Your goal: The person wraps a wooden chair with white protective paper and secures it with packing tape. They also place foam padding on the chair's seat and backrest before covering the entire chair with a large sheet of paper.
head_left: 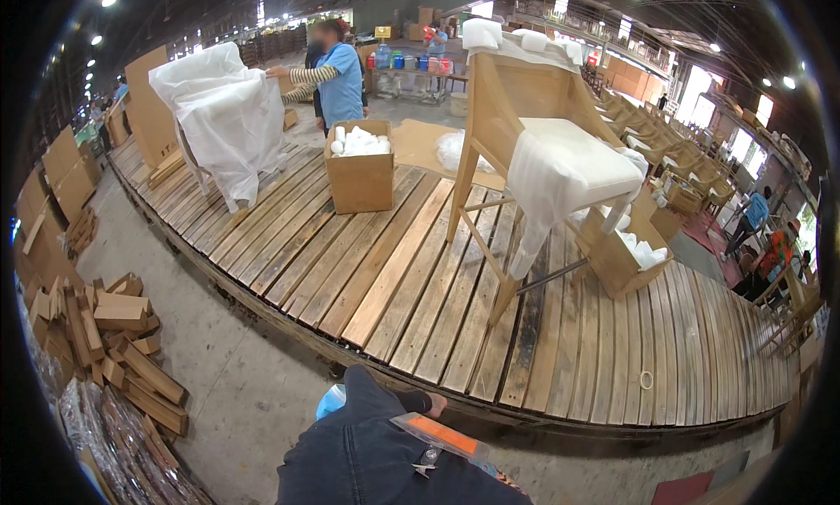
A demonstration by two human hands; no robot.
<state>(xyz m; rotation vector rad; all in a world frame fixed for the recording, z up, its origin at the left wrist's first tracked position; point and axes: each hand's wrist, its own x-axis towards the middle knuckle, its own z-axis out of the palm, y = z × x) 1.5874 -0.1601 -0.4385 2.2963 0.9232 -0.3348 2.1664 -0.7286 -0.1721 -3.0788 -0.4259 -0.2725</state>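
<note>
A tall wooden chair stands on the long slatted wooden platform, its seat and top rail wrapped in white foam sheet. Everything else reads from that chair.

Well in front of it, at the platform's near edge, the person wearing the camera shows only a dark denim-clad limb and a little of one hand. Which hand it is I cannot tell, nor whether its fingers are spread or closed; it sits just above an orange-and-grey tool resting against the denim. The other hand is out of sight.

Left of the chair stands an open cardboard box filled with white foam rolls. Farther left, a co-worker in a blue shirt reaches both arms onto another chair draped in white wrap. Just right of the tall chair, a second open box tilts at its legs. A roll of tape lies on the planks in front and to the right. Far left, down on the concrete floor, lies a heap of cardboard pieces.
</note>
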